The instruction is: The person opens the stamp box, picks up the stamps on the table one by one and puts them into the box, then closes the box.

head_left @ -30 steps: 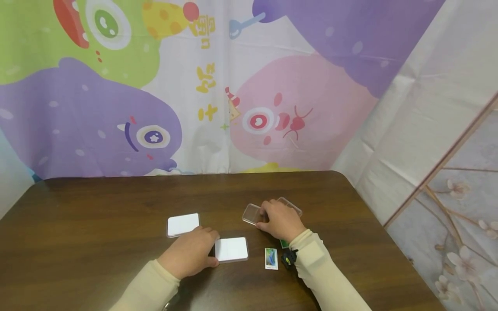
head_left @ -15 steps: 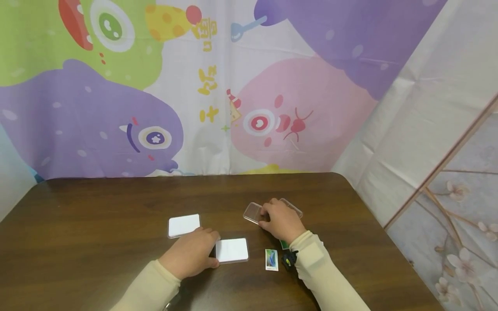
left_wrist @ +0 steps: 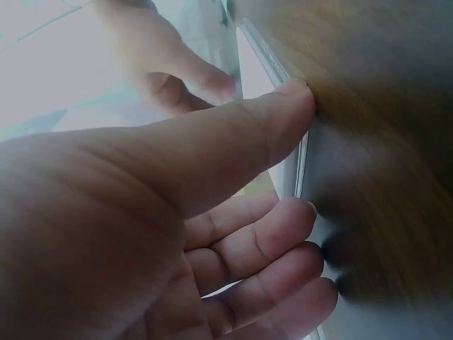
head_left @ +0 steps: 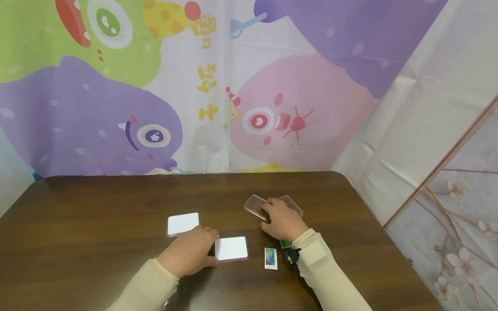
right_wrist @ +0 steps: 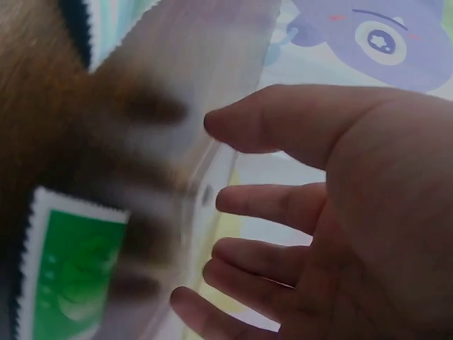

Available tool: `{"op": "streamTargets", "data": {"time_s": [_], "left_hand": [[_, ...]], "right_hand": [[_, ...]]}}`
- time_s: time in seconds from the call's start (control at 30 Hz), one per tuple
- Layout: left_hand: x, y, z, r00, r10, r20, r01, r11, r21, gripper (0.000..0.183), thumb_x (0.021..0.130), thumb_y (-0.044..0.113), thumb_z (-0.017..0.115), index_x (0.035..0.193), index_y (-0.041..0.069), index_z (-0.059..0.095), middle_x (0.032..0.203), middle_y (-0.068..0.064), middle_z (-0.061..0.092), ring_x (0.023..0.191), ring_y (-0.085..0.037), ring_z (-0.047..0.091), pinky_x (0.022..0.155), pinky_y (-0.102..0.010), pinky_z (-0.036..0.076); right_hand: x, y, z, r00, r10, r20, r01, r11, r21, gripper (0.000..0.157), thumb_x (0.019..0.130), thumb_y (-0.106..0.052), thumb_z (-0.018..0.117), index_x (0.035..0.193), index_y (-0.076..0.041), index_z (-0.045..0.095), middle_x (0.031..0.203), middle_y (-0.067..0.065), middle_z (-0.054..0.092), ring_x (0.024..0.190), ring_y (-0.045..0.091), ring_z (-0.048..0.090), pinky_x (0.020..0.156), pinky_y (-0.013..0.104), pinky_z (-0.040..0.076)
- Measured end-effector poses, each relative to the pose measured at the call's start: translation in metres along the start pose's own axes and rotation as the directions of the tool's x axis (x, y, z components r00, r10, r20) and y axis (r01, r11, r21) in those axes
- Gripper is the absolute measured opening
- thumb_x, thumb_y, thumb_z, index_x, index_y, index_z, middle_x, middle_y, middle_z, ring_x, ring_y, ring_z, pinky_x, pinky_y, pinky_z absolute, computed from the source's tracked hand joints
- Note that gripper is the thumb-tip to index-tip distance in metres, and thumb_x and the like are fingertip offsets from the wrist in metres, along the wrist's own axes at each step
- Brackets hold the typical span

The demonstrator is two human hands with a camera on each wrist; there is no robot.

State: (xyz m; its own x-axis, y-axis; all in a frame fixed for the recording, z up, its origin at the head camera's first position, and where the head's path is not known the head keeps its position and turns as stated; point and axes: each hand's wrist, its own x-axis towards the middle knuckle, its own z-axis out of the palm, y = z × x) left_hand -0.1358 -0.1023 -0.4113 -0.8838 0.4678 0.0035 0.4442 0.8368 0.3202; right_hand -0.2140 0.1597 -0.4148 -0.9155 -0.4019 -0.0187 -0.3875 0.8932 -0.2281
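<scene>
My left hand (head_left: 190,255) grips the left end of a flat clear case with a white insert (head_left: 232,249). In the left wrist view the thumb lies across the rim of the case (left_wrist: 258,67), the fingers curled at the tabletop. My right hand (head_left: 287,220) is over two clear plastic covers, a left one (head_left: 253,205) and a right one (head_left: 292,204). The left cover passes under its fingertips. In the right wrist view, thumb and fingers are spread loosely apart. A green stamp (right_wrist: 78,269) lies below that wrist, a blue-and-green stamp (head_left: 270,258) to its left.
Another clear case with a white insert (head_left: 183,223) lies just beyond my left hand. All of it is on a dark wooden table (head_left: 97,216). A cartoon-printed cloth (head_left: 210,142) hangs behind the table's far edge, and a flowered panel (head_left: 459,207) stands at the right.
The left clear cover has shifted slightly away from me and turned at my right fingertips. The right hand has edged slightly right. My left hand stays on its case.
</scene>
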Motion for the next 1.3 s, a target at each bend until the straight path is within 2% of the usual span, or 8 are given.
{"op": "streamTargets", "data": {"time_s": [0.1, 0.2, 0.33, 0.6, 0.83, 1.03, 1.17, 1.3], "left_hand": [[-0.001, 0.0, 0.001, 1.0, 0.002, 0.001, -0.002, 1.0, -0.006, 0.051, 0.076, 0.026, 0.093, 0.111, -0.001, 0.068, 0.109, -0.013, 0.071, 0.109, -0.034, 0.065, 0.096, -0.049, 0.052], [-0.002, -0.001, 0.001, 1.0, 0.004, 0.004, -0.004, 1.0, -0.01, 0.051, 0.075, 0.026, 0.093, 0.11, -0.001, 0.067, 0.108, -0.012, 0.071, 0.108, -0.033, 0.066, 0.095, -0.049, 0.053], [-0.001, -0.001, 0.002, 1.0, 0.015, 0.001, -0.015, 1.0, -0.008, 0.051, 0.075, 0.027, 0.093, 0.11, -0.001, 0.067, 0.107, -0.012, 0.07, 0.105, -0.033, 0.066, 0.093, -0.049, 0.053], [0.002, -0.002, 0.0, 1.0, 0.025, 0.006, -0.025, 1.0, 0.0, 0.052, 0.075, 0.027, 0.093, 0.112, -0.001, 0.067, 0.107, -0.013, 0.07, 0.104, -0.033, 0.066, 0.094, -0.049, 0.053], [0.004, -0.002, -0.002, 0.999, 0.037, 0.0, -0.037, 0.999, 0.026, 0.053, 0.076, 0.027, 0.092, 0.113, -0.002, 0.066, 0.106, -0.013, 0.07, 0.1, -0.033, 0.066, 0.091, -0.048, 0.054], [0.004, 0.0, -0.002, 0.999, 0.043, -0.02, -0.042, 0.998, 0.035, 0.05, 0.074, 0.029, 0.092, 0.106, 0.001, 0.066, 0.096, -0.008, 0.067, 0.091, -0.029, 0.065, 0.084, -0.047, 0.055], [0.006, 0.0, -0.004, 0.999, 0.045, -0.02, -0.044, 0.999, 0.032, 0.05, 0.074, 0.029, 0.092, 0.105, 0.0, 0.067, 0.095, -0.009, 0.068, 0.09, -0.03, 0.065, 0.083, -0.048, 0.055], [0.009, -0.002, -0.005, 0.999, 0.039, -0.026, -0.038, 0.999, 0.026, 0.048, 0.072, 0.029, 0.093, 0.102, 0.001, 0.067, 0.094, -0.009, 0.067, 0.089, -0.03, 0.066, 0.082, -0.049, 0.055]], "right_hand": [[-0.002, -0.001, -0.005, 1.0, -0.025, -0.005, 0.025, 1.0, 0.004, 0.046, 0.094, -0.028, 0.074, 0.135, -0.009, 0.065, 0.147, 0.021, 0.052, 0.13, 0.039, 0.053, 0.091, 0.053, 0.055], [-0.005, -0.004, -0.013, 0.998, -0.064, -0.005, 0.064, 0.998, -0.014, 0.04, 0.092, -0.031, 0.077, 0.124, -0.01, 0.069, 0.128, 0.014, 0.063, 0.111, 0.029, 0.06, 0.087, 0.046, 0.055], [-0.012, -0.01, -0.027, 0.995, -0.086, 0.044, 0.086, 0.996, 0.006, 0.029, 0.089, -0.029, 0.081, 0.11, -0.011, 0.071, 0.101, 0.003, 0.066, 0.085, 0.016, 0.058, 0.079, 0.039, 0.053], [-0.022, -0.013, -0.043, 0.985, -0.081, 0.155, 0.07, 0.995, 0.074, 0.023, 0.084, -0.019, 0.086, 0.095, -0.012, 0.067, 0.087, -0.003, 0.062, 0.077, 0.015, 0.054, 0.072, 0.036, 0.048], [-0.025, -0.016, -0.037, 0.925, -0.001, 0.381, -0.044, 0.993, 0.109, 0.033, 0.077, -0.019, 0.091, 0.085, -0.013, 0.059, 0.077, -0.003, 0.056, 0.07, 0.014, 0.05, 0.063, 0.032, 0.041], [-0.024, -0.023, -0.029, 0.896, 0.044, 0.443, -0.078, 0.995, 0.058, 0.04, 0.071, -0.021, 0.094, 0.087, -0.014, 0.059, 0.08, -0.003, 0.059, 0.073, 0.014, 0.052, 0.065, 0.032, 0.044], [-0.024, -0.026, -0.025, 0.899, 0.068, 0.433, -0.077, 0.997, 0.003, 0.039, 0.071, -0.022, 0.094, 0.086, -0.015, 0.059, 0.08, -0.005, 0.06, 0.075, 0.014, 0.054, 0.068, 0.034, 0.047], [-0.024, -0.027, -0.025, 0.925, 0.048, 0.378, -0.058, 0.998, 0.015, 0.037, 0.07, -0.019, 0.094, 0.082, -0.015, 0.06, 0.078, -0.004, 0.059, 0.073, 0.014, 0.054, 0.068, 0.035, 0.047]]}}
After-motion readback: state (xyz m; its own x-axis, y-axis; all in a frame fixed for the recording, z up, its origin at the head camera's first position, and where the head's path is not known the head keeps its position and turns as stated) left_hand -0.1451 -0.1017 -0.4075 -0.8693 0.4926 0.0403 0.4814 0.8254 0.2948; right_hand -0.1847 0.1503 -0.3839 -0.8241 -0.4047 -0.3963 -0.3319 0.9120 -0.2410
